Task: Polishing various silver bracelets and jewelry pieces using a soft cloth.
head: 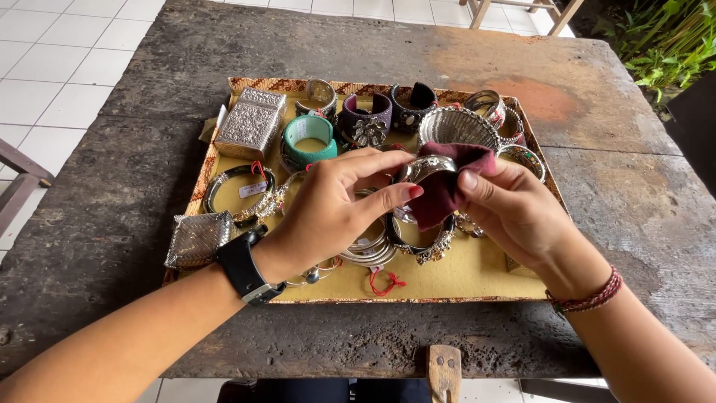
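Bangle: silver bangle held above the tray, between both hands, just over the loose bracelets.
Left hand: left hand has its grip closed on the bangle's near rim, thumb and fingertips pinching it.
Right hand: right hand has its grip closed on a maroon cloth, pressed against the bangle's side.
Surroundings: teal cuff, embossed silver box and fluted silver bowl sit on the tray, on a weathered wooden surface.
Doing it well: I'd judge a steady pinch, with the cloth worked around the curve, suits best.
Hard to see: the bangle's far side and underside are hidden by cloth and fingers; price tags are too small to tell.
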